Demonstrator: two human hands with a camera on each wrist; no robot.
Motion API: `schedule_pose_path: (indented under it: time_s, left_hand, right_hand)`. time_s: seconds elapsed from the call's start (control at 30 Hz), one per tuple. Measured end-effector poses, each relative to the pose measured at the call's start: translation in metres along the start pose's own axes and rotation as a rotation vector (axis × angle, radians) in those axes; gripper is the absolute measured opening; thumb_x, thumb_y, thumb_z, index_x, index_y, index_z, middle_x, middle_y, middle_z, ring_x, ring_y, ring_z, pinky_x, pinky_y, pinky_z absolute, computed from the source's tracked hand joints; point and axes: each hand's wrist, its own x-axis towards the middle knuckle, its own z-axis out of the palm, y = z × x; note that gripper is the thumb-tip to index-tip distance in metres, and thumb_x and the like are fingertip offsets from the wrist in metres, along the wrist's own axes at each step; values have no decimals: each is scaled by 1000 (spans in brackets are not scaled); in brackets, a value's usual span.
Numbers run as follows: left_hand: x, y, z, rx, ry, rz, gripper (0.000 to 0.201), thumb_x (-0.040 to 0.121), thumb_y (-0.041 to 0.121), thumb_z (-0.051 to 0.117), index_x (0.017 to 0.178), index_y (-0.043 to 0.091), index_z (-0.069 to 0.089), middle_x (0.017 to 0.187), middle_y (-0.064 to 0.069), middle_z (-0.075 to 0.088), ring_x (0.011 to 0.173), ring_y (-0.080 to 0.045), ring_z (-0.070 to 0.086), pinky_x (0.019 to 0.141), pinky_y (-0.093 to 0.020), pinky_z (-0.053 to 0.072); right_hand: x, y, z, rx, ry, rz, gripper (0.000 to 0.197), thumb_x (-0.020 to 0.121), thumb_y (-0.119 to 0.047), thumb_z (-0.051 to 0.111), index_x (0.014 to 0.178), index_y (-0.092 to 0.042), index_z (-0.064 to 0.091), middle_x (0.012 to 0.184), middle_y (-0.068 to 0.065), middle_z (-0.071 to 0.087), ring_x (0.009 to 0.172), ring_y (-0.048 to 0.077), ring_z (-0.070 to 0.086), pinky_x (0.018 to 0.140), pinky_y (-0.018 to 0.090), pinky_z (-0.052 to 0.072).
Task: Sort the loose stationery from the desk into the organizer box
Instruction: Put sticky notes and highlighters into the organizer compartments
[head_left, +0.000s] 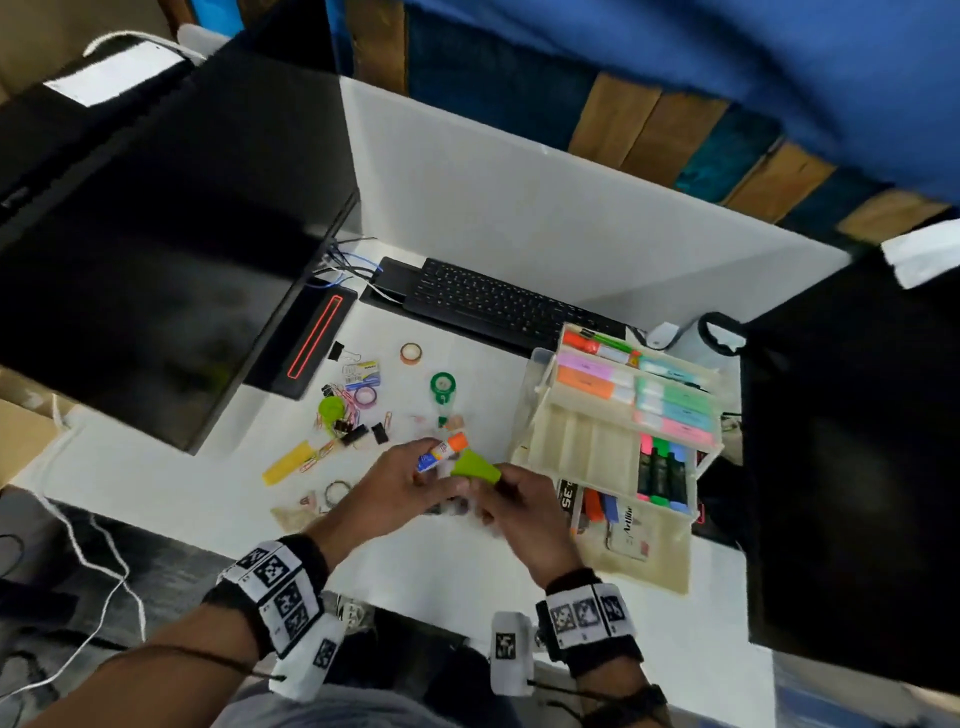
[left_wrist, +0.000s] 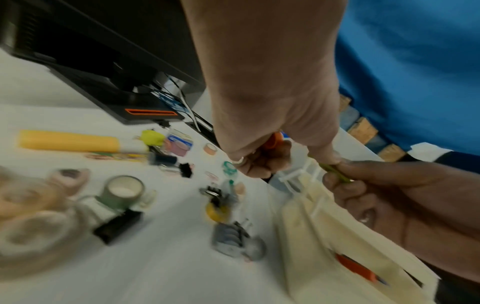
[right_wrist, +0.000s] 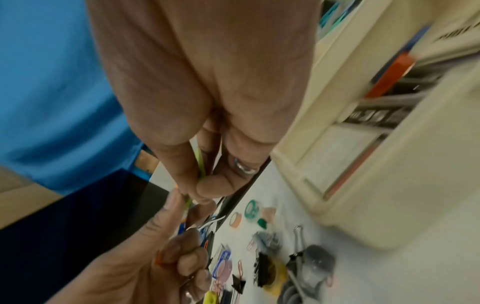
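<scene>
My left hand (head_left: 434, 480) grips a glue stick (head_left: 444, 452) with an orange cap and blue-white label, just above the desk. My right hand (head_left: 491, 496) pinches a flat lime-green pad (head_left: 475, 467) beside it. In the left wrist view the orange cap (left_wrist: 274, 140) pokes from my curled left hand (left_wrist: 259, 164), whose thumb touches the green pad's (left_wrist: 335, 171) edge. The right wrist view shows the pad (right_wrist: 201, 164) thin between thumb and fingers of my right hand (right_wrist: 207, 185). The cream tiered organizer box (head_left: 587, 452) stands open right of both hands.
Loose on the white desk (head_left: 208, 499) lie a yellow box (head_left: 288, 462), binder clips (head_left: 379, 432), paper clips, tape rolls (head_left: 410, 353), a green dispenser (head_left: 442, 387) and a staples box (head_left: 361, 371). A keyboard (head_left: 498, 301) and monitor (head_left: 156, 249) stand behind. A black bag (head_left: 852, 467) stands right of the organizer.
</scene>
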Motion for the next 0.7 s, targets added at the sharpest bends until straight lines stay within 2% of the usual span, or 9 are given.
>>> schedule_pose_path:
  time_s: [0.07,0.17,0.2,0.27,0.33,0.43,0.53,0.63,0.7]
  left_hand:
    - [1,9,24,5,-75,-13,27,89,34,78,96,8,72,79,-22,69,69,-16,60,65,-33,46]
    - [7,15,56,94,-75,-25,29,91,37,72,78,13,63,61,-2,47,60,-12,43,60,-30,32]
    - [9,15,62,123,-57,-33,25,93,34,71,77,18,61,60,7,44,58,-10,40,58,-29,32]
    - [10,20,74,186,-30,-79,12,95,31,67,85,28,60,60,10,45,57,-8,41,58,-29,36]
    - [9,22,81,129,-18,-134,3,91,36,60,92,34,60,65,12,49,62,-10,48,64,-33,41]
    - [6,15,83,100,6,-193,11,87,43,49,91,39,59,70,10,55,70,-14,56,74,-40,45]
    - [0,15,82,141,5,-195,12,93,41,46,95,35,56,75,8,56,72,-13,57,77,-42,46]
    - [-3,20,80,238,19,-171,11,105,31,45,102,31,56,84,-4,62,75,-14,59,79,-41,49]
    - [-4,20,79,308,46,-141,15,108,24,46,107,30,59,95,-13,63,85,-18,61,83,-39,49]
  right_hand:
    - [-19,8,-22,103,-24,32,9,97,-8,69,90,-6,74,68,2,68,65,11,61,66,23,52]
    - [-35,25,-51,255,84,121,6,94,-5,70,93,-3,76,77,13,72,73,17,65,74,28,56]
    - [-35,33,-59,255,152,168,7,93,-9,72,88,-5,76,75,11,71,70,17,65,72,29,54]
    - [-26,53,-77,184,262,307,17,86,-19,79,77,-5,76,67,8,69,64,20,60,68,36,52]
    - [-12,64,-85,121,278,398,22,80,-26,81,74,-5,74,64,8,69,62,23,61,65,38,52]
    - [9,60,-80,89,280,423,17,80,-24,79,77,-9,72,67,6,73,63,22,69,66,38,59]
    - [22,54,-68,220,288,429,17,86,-5,71,70,-7,64,59,10,59,51,19,55,53,29,49]
    - [27,56,-57,352,327,459,24,83,6,62,64,-9,61,63,12,56,65,22,52,66,33,45]
    - [28,58,-54,478,353,433,21,83,9,64,70,-7,65,72,14,59,74,24,53,68,33,46]
